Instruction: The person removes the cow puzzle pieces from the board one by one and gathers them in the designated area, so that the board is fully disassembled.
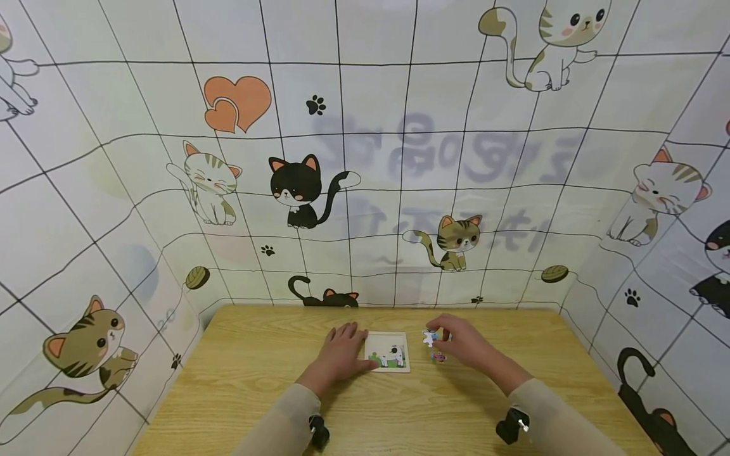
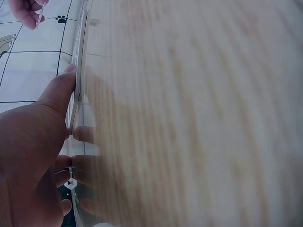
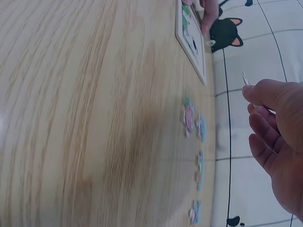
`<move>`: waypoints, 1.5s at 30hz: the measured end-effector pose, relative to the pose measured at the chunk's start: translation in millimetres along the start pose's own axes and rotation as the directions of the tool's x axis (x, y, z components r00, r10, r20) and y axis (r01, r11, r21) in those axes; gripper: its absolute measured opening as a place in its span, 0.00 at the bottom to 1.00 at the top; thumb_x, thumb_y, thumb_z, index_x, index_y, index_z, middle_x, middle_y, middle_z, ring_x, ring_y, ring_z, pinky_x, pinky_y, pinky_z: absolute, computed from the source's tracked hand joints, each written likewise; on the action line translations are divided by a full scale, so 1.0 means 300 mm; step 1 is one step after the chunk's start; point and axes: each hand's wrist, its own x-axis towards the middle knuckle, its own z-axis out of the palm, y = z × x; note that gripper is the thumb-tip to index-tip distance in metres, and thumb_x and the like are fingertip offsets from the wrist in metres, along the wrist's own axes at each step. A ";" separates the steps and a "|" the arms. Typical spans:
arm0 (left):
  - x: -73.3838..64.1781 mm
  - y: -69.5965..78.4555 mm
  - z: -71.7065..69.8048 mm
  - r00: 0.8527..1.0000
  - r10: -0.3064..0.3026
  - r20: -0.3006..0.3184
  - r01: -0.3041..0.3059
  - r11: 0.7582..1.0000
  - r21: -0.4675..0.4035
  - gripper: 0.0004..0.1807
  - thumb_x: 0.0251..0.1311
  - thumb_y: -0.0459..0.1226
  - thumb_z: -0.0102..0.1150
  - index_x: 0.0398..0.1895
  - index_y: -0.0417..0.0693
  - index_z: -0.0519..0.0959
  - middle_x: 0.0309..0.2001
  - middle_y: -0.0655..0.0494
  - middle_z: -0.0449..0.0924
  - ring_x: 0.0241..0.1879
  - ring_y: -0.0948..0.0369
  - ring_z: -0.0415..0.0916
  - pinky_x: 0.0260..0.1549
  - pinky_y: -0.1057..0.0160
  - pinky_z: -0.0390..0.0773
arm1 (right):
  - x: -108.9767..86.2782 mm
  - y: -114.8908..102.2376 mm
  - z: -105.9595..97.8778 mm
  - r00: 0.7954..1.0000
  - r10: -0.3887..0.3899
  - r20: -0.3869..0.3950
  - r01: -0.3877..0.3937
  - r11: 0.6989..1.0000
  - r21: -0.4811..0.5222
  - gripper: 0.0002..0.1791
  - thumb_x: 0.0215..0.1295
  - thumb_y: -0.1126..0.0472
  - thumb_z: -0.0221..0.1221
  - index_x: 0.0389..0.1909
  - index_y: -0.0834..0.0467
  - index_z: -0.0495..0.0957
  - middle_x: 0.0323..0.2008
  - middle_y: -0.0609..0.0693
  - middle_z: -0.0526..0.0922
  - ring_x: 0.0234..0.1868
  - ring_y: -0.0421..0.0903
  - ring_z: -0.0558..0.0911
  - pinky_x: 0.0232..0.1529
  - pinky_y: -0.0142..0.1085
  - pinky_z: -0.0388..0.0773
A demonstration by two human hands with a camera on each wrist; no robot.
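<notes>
While the left hand (image 1: 340, 352) rests at the tray (image 1: 386, 341): thumb touches the tray's near left corner; fingers lie extended along its left side, gripping nothing.
Right hand (image 1: 467, 345): narrow pinch; thumb and forefinger hold a puzzle piece (image 1: 428, 339) just right of the tray. Right wrist view shows it edge-on, clear of the table; other fingers loosely curled.
Picture in the tray: fitted pieces (image 1: 390, 361) occupy the near part; the far part shows pale base.
Loose pieces: pink piece (image 3: 188, 117) lies right of the tray; three bluish pieces (image 3: 200, 170) trail off farther to the tray's right. Blur hides their designs.
Handling (judged): pinch by the rim and hold level; over the tray, turn until outlines agree, then press flat with one fingertip. Left thumb should hold the frame without covering a slot.
Risk (judged): so thin a piece could twist in the pinch or catch on a neighbour's tab.
Table (image 1: 228, 373): light wood grain, reaching out on both sides of the tray.
Room: beyond the tray, a white wall covering (image 1: 371, 95) with black grid lines, a black cat (image 1: 296, 187), an orange heart (image 1: 251, 95) and faint reversed lettering.
</notes>
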 end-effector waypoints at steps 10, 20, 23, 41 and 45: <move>-0.004 -0.007 0.019 1.000 -0.006 0.015 0.006 1.000 0.006 0.51 0.68 0.73 0.63 0.85 0.53 0.69 0.85 0.41 0.61 0.85 0.42 0.56 0.81 0.32 0.56 | -0.070 0.047 -0.040 1.000 0.022 -0.005 -0.022 1.000 0.019 0.19 0.73 0.69 0.71 0.62 0.65 0.84 0.55 0.60 0.87 0.39 0.42 0.80 0.35 0.37 0.79; 0.003 -0.004 0.005 1.000 0.003 0.017 -0.003 1.000 0.018 0.53 0.69 0.73 0.61 0.87 0.53 0.67 0.86 0.40 0.58 0.86 0.40 0.53 0.81 0.32 0.53 | -0.127 0.084 -0.058 0.990 0.142 0.010 -0.142 0.989 0.047 0.19 0.74 0.69 0.70 0.63 0.67 0.84 0.53 0.57 0.87 0.39 0.45 0.79 0.33 0.37 0.78; 0.002 -0.003 0.001 1.000 0.005 0.028 -0.006 1.000 0.027 0.53 0.69 0.74 0.60 0.87 0.52 0.66 0.86 0.39 0.58 0.86 0.40 0.53 0.81 0.31 0.54 | -0.135 0.101 -0.054 0.986 0.167 0.016 -0.167 0.985 0.047 0.18 0.73 0.70 0.71 0.61 0.67 0.85 0.51 0.57 0.87 0.39 0.45 0.79 0.32 0.36 0.77; 0.020 -0.011 -0.032 0.998 -0.006 0.055 0.006 1.000 0.001 0.52 0.70 0.73 0.60 0.87 0.55 0.65 0.87 0.41 0.56 0.86 0.42 0.51 0.82 0.32 0.51 | -0.112 0.185 -0.013 0.965 0.248 0.081 -0.250 0.968 0.022 0.18 0.74 0.70 0.70 0.62 0.66 0.85 0.51 0.54 0.87 0.40 0.45 0.78 0.38 0.40 0.78; 0.024 -0.013 -0.024 0.998 -0.010 0.055 0.009 1.000 0.015 0.53 0.70 0.74 0.59 0.88 0.55 0.65 0.87 0.42 0.56 0.87 0.42 0.51 0.82 0.32 0.51 | -0.109 0.187 -0.003 0.968 0.235 0.083 -0.237 0.971 0.016 0.17 0.73 0.71 0.69 0.61 0.67 0.85 0.48 0.54 0.86 0.40 0.45 0.79 0.40 0.43 0.80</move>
